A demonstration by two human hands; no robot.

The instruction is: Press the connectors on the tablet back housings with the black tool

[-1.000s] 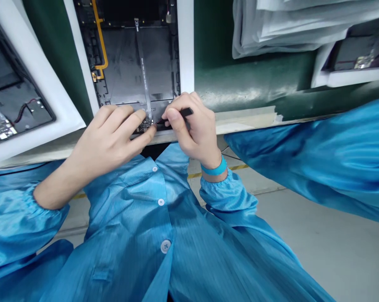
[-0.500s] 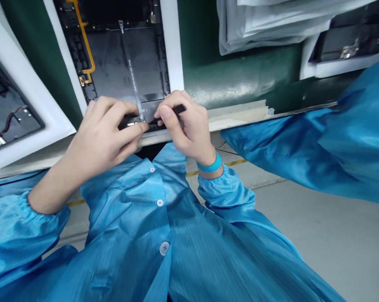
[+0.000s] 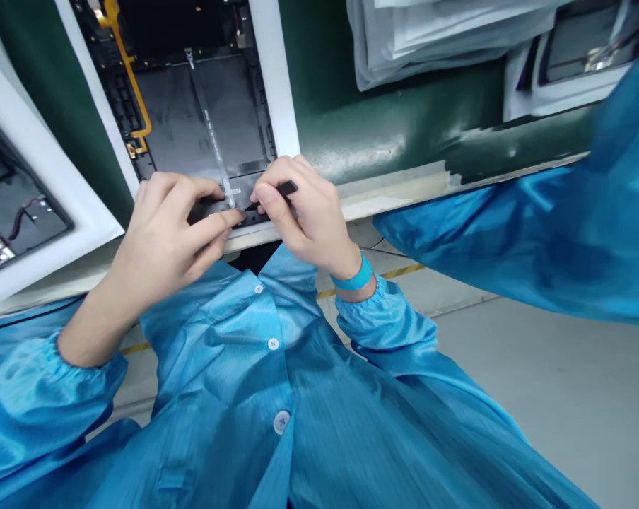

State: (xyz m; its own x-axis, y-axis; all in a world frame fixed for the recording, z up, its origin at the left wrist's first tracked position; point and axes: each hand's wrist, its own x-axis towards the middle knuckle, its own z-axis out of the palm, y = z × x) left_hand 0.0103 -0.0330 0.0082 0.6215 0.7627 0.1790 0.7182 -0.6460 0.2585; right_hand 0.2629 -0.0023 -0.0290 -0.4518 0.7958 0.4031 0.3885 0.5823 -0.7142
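An opened device (image 3: 174,106), perhaps a tablet, lies inside a white frame (image 3: 277,78) with its dark interior exposed. Down its middle runs a pale flat cable (image 3: 211,134) that ends by the near edge. My left hand (image 3: 163,230) rests on that near edge, fingers and thumb apart, the thumb tip beside the cable's end. From the right, my right hand (image 3: 312,212) pinches a slim black tool (image 3: 286,188). The tool's tip points toward the cable end, close to my left thumb; whether it touches is too small to tell.
To the left lies another opened device (image 3: 27,205) in a white frame. White sheets (image 3: 447,35) are stacked at the upper right, near a further device (image 3: 589,56). Tape (image 3: 404,187) lines the edge of the green bench (image 3: 372,141). A co-worker's blue sleeve (image 3: 574,233) reaches in from the right.
The view has shifted slightly, so the device and both hands appear a little further left. Both hands keep nearly the same pose at the cable end. The co-worker's sleeve has moved slightly.
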